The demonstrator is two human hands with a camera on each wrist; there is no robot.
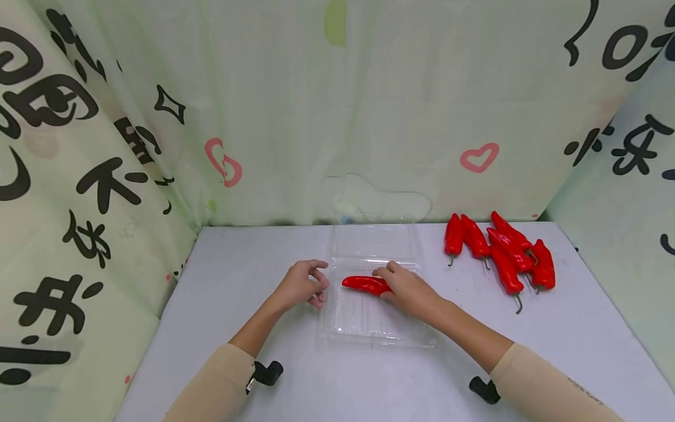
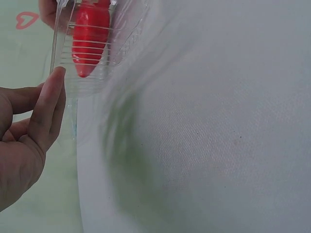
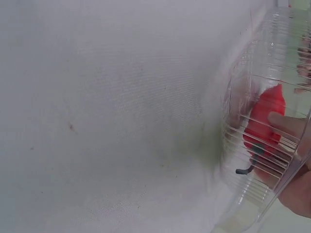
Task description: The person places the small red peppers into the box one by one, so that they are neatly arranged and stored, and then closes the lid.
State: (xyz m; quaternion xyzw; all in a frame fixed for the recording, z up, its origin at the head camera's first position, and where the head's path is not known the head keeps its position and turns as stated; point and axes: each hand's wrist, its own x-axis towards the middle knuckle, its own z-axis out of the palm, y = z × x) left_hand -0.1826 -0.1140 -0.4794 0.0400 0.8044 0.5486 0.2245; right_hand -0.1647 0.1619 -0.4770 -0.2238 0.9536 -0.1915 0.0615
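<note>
A clear plastic clamshell box (image 1: 369, 329) lies on the table, its lid (image 1: 374, 241) folded back toward the curtain. Inside the base is a long red chili pepper (image 1: 362, 284), its tip pointing left. My right hand (image 1: 406, 288) holds the pepper near its stem end, thumb and fingers around it. Through the box wall, the right wrist view shows the pepper (image 3: 265, 114) with its dark stem beside the fingers. At the box's left edge is my left hand (image 1: 304, 285), fingers loosely bent and holding nothing. One fingertip comes close to the rim; contact is unclear.
Several more red chili peppers (image 1: 508, 252) lie in a loose group at the table's back right. A patterned curtain (image 1: 285, 117) rises behind the white table (image 1: 237, 281) and along both sides.
</note>
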